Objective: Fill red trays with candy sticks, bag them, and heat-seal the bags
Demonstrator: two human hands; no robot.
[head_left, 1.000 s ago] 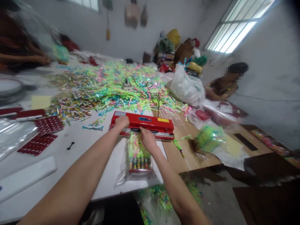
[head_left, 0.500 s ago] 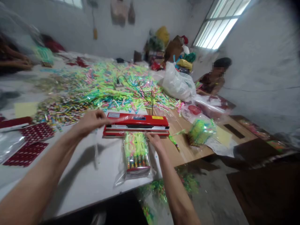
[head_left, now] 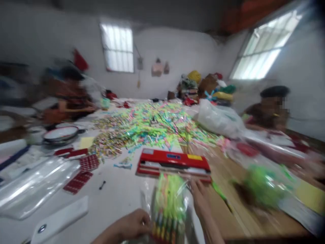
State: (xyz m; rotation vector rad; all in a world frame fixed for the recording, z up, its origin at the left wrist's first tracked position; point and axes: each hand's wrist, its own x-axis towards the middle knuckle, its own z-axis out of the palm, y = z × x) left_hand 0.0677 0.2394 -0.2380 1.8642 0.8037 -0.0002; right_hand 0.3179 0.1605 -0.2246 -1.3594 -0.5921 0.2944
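A clear plastic bag (head_left: pixel 169 200) lies before me, packed with neon yellow-green ribbons over a row of small patterned tubes. Its mouth end is against the front of a red heat sealer (head_left: pixel 175 161). My left hand (head_left: pixel 135 222) is at the bag's lower left side, fingers curled on the plastic. At the upper right corner of the bag, close to the sealer's front edge, is my right hand (head_left: pixel 199 193), its fingers gripping the film. Motion blur softens both hands, and the bag's lower end runs out of view.
Behind the sealer spreads a pile of ribbon-tailed tubes (head_left: pixel 152 125). Another filled bag (head_left: pixel 264 184) lies right, near a large white plastic bag (head_left: pixel 218 117). Clear sleeves (head_left: pixel 38 183), red patterned cards (head_left: pixel 78 181) and a white phone-like object (head_left: pixel 61 220) lie left. Two people sit farther off.
My left hand has come down from the sealer's left end to the bag's left side; the thin plastic strip near it is gone from view. The view has tilted up and turned left.
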